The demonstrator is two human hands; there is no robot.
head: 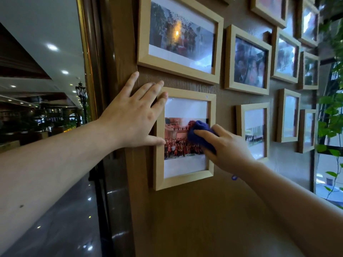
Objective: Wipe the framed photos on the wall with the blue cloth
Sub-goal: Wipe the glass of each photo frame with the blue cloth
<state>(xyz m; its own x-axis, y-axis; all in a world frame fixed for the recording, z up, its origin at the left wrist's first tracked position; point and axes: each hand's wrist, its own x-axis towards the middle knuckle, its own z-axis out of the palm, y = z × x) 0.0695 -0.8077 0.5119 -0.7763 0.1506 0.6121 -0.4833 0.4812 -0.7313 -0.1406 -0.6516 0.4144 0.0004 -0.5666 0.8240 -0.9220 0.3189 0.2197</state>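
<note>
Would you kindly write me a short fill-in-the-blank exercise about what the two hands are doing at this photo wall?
1. The right hand presses a ____ cloth on the glass.
2. The left hand lies flat over the frame's upper ____ corner.
3. The frames on the wall are made of light ____.

Missing words: blue; left; wood

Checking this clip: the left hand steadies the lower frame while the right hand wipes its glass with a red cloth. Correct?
Not quite. The cloth is blue, not red, as the head view shows. The rest holds: the left hand steadies the lower frame at its left edge, and the right hand presses the cloth to its glass.
</note>
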